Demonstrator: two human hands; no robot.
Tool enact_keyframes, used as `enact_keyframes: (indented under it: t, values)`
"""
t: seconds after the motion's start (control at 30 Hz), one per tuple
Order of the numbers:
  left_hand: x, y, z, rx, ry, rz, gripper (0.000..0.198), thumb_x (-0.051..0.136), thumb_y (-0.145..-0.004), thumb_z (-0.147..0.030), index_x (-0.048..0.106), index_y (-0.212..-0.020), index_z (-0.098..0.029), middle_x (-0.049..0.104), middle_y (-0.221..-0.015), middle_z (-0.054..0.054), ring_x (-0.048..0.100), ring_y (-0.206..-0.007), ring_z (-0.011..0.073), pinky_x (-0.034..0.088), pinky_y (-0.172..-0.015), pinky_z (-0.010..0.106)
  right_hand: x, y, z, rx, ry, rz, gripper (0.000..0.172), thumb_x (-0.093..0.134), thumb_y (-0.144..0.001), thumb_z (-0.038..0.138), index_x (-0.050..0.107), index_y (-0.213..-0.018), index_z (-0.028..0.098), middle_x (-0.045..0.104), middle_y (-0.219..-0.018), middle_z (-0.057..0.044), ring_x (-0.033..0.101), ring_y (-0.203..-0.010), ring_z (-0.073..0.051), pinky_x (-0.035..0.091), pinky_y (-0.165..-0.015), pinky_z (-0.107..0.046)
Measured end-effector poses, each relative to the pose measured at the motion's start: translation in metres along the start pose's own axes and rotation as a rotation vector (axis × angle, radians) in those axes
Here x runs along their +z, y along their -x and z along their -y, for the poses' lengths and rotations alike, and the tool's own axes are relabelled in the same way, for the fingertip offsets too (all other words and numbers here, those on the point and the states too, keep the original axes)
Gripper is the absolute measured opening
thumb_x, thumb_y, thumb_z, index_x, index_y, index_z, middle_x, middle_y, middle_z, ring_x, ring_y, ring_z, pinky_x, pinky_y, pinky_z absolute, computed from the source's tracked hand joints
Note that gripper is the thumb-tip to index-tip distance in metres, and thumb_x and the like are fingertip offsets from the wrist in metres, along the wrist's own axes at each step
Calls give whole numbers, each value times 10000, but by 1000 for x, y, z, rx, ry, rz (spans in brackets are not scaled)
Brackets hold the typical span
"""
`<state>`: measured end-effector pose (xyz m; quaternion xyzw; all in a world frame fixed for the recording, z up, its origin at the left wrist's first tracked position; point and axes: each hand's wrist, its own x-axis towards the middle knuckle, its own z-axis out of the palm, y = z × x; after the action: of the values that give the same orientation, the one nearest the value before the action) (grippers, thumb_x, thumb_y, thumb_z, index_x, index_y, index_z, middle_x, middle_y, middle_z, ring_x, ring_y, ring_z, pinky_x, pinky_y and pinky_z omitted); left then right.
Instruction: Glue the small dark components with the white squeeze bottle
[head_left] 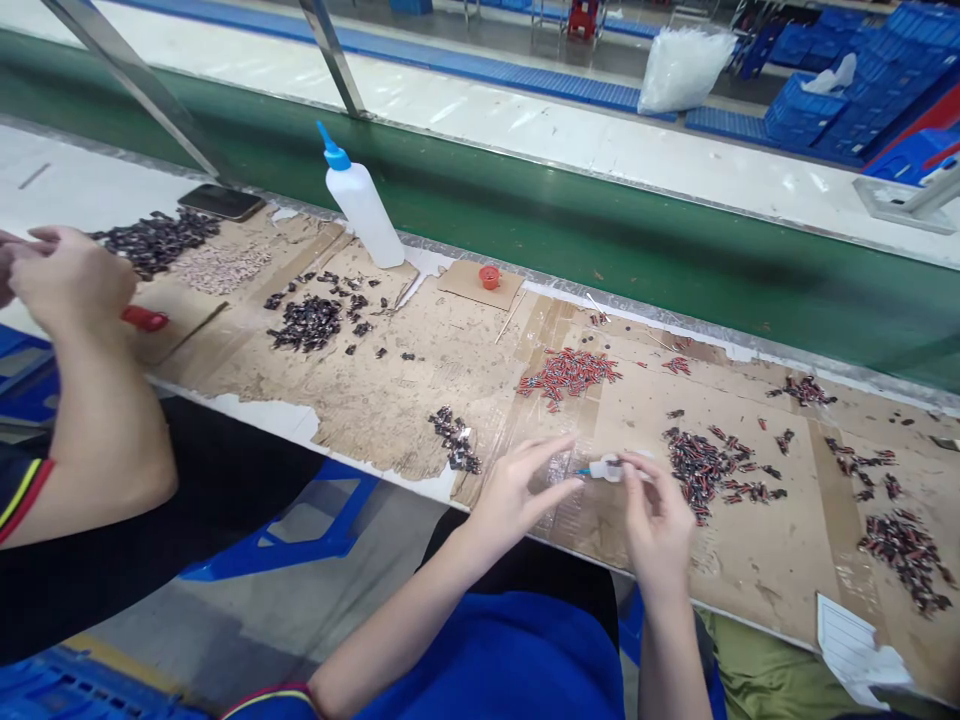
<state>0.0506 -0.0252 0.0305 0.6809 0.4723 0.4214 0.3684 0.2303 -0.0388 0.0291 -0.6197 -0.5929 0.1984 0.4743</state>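
My right hand (pixel 660 515) is closed around a small white squeeze bottle (pixel 606 468) with a thin blue-green tip, held level above the cardboard-covered table (pixel 570 520). The tip points left, toward my left hand (pixel 517 487). There, thumb and fingers are apart, and I see nothing between them; the thumb is close to the tip. To the right of my right hand lies a heap of small black-and-red parts (pixel 701 470). Beyond both hands is a pile of small red parts (pixel 570 374). A little cluster of dark parts (pixel 454 440) sits left of my left hand.
A large white bottle with a blue nozzle (pixel 366 215) stands at the table's back. A red cap (pixel 489 277) rests on a cardboard piece. A co-worker's hand (pixel 71 280) is at the left, near dark parts (pixel 161 240). More black-and-red parts (pixel 904 560) lie far right.
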Motion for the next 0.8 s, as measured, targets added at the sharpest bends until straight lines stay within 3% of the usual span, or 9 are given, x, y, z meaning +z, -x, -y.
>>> enact_keyframes:
  t: [0.1, 0.17, 0.27, 0.37, 0.47, 0.6, 0.7, 0.8]
  values:
    - [-24, 2, 18, 42, -237, -69, 320, 588, -894, -234, 602, -1213, -215, 701, -1146, 92, 633, -1089, 236, 508, -953, 437, -22, -11, -21, 26, 223, -212, 301, 529, -902, 419, 691, -962, 173, 702, -955, -118, 650, -870, -237, 522, -792, -395]
    - [-44, 7, 33, 85, -394, -87, 246, 512, -913, -161, 645, -1111, -219, 720, -1074, 74, 642, -1047, 233, 508, -933, 458, -33, -17, -33, -71, 378, -243, 337, 541, -891, 452, 693, -1022, 180, 690, -1023, -134, 616, -967, -275, 468, -895, -470]
    - [-70, 18, 49, 107, -555, -3, 237, 494, -906, -129, 657, -1052, -223, 726, -1033, 61, 633, -1038, 234, 507, -908, 457, -40, -20, -43, -267, 477, -52, 387, 547, -888, 470, 652, -1161, 216, 659, -1147, -130, 504, -1162, -325, 377, -993, -535]
    - [-82, 27, 55, 119, -667, 65, 188, 553, -889, -168, 661, -1032, -226, 725, -1045, 57, 609, -1076, 255, 490, -914, 461, -33, -21, -47, -393, 494, 195, 422, 548, -884, 482, 618, -1225, 243, 650, -1179, -113, 353, -1292, -365, 339, -1014, -562]
    - [-82, 31, 55, 130, -733, 118, 157, 572, -888, -186, 669, -1005, -225, 723, -1049, 50, 596, -1091, 261, 479, -913, 443, -24, -25, -50, -402, 498, 297, 356, 523, -898, 481, 656, -1137, 254, 675, -1109, -103, 311, -1314, -379, 315, -1019, -589]
    - [-72, 25, 55, 133, -747, 96, 142, 545, -899, -148, 674, -912, -203, 724, -958, 50, 595, -1055, 257, 474, -883, 424, -19, -29, -48, -336, 436, 308, 385, 480, -901, 542, 662, -1020, 224, 693, -996, -111, 446, -1224, -360, 373, -994, -553]
    - [-63, 15, 55, 115, -711, 97, 145, 536, -907, -144, 667, -875, -199, 714, -909, 45, 599, -1011, 243, 471, -861, 411, -20, -26, -41, -199, 335, 235, 476, 518, -852, 609, 633, -1054, 193, 693, -992, -116, 611, -997, -300, 493, -850, -437]
    - [-54, 3, 53, 106, -667, 112, 102, 569, -900, -173, 663, -864, -192, 706, -890, 41, 596, -969, 232, 465, -872, 410, -20, -20, -31, -19, 204, 161, 485, 584, -796, 618, 651, -1023, 195, 712, -935, -87, 651, -765, -228, 517, -680, -340]
